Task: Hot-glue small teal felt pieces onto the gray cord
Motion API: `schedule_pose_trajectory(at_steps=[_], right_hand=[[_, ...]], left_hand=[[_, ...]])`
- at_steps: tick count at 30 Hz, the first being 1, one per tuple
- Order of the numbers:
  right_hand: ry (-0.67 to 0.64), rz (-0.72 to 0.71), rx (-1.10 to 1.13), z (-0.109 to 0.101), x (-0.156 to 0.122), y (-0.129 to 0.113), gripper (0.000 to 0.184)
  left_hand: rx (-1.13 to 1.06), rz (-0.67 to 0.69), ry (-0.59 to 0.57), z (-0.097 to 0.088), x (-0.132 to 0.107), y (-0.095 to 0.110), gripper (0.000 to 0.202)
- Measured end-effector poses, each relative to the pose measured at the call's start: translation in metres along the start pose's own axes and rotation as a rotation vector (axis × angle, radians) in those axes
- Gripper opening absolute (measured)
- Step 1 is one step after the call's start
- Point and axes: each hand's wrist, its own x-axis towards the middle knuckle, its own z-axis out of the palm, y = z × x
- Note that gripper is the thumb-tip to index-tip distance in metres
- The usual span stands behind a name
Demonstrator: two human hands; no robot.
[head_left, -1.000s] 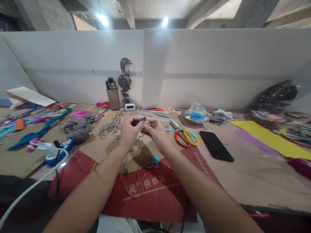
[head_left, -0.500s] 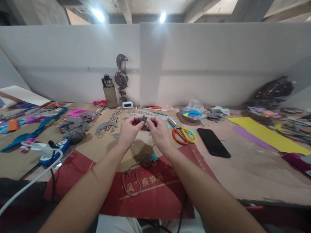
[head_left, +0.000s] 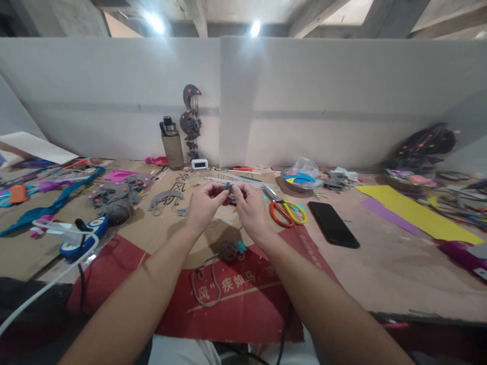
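My left hand (head_left: pixel 205 205) and my right hand (head_left: pixel 250 208) meet over the middle of the table, thumbs and fingertips pinched. Between them they grip a small dark grey piece (head_left: pixel 228 186), perhaps felt; its exact shape is too small to make out. Below my wrists, a bundle of grey yarn (head_left: pixel 227 252) with a turquoise star-shaped piece (head_left: pixel 240 247) lies on red printed cardboard (head_left: pixel 228 319), and a loop of yarn trails to its left. To the left of my hands lie a grey crescent (head_left: pixel 166 199) and a small grey cut-out (head_left: pixel 182 212).
Scissors with red and yellow handles (head_left: pixel 282 213) and a black phone (head_left: pixel 333 224) lie right of my hands. A bottle (head_left: pixel 173 147) stands by the wall (head_left: pixel 323 86). At left are a grey yarn ball (head_left: pixel 120 211) and a blue-white power strip (head_left: pixel 85 238) with a white cable. Yellow sheets (head_left: pixel 414 210) lie right.
My fingers have shifted slightly around the small grey piece, which now sits lower and flatter between the fingertips. The view has moved a little; the table items stay put.
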Motion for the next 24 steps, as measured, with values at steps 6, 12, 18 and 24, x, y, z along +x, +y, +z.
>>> schedule_pose_trajectory(at_steps=[6,12,18,24], right_hand=[[0.01,0.019,-0.036,-0.0015,-0.0006,-0.001,0.032],[-0.022,0.036,0.013,0.0,-0.0034,-0.0033,0.031],[-0.026,0.052,0.047,0.0006,-0.0049,-0.007,0.028],[-0.06,0.067,0.072,0.0021,-0.006,-0.0095,0.026]], left_hand=[[0.004,0.009,-0.02,0.0013,-0.0001,0.0006,0.018],[0.002,0.01,0.002,0.0009,0.0,0.0019,0.018],[0.078,0.024,0.009,0.0002,-0.0003,0.0006,0.015],[0.038,0.009,0.004,-0.0023,0.0006,-0.0013,0.013]])
